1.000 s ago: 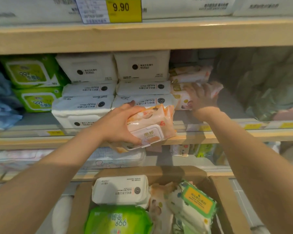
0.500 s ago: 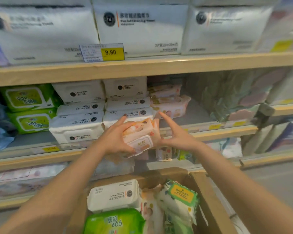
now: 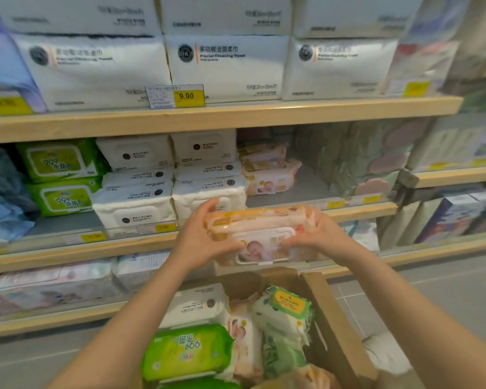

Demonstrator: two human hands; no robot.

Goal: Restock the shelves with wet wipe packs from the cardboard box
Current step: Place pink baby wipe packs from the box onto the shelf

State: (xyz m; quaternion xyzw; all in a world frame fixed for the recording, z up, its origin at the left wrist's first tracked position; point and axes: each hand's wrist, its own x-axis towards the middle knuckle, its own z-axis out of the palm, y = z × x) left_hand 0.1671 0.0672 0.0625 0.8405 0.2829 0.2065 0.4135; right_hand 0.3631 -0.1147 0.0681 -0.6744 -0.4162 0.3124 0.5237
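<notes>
An orange baby wet wipe pack is held level in front of the middle shelf. My left hand grips its left end and my right hand grips its right end. Matching orange packs lie stacked further back on that shelf, with bare grey shelf floor to their right. Below my arms stands the open cardboard box holding a white pack, a green pack and other wipe packs.
White wipe packs and green packs fill the middle shelf's left part. Large white tissue packs sit on the upper shelf behind a 9.90 price tag. Grey floor lies to the right of the box.
My right hand left the stacked orange packs on the shelf and came back onto the held pack's right end. The pack now lies level in both hands, and the view has pulled back.
</notes>
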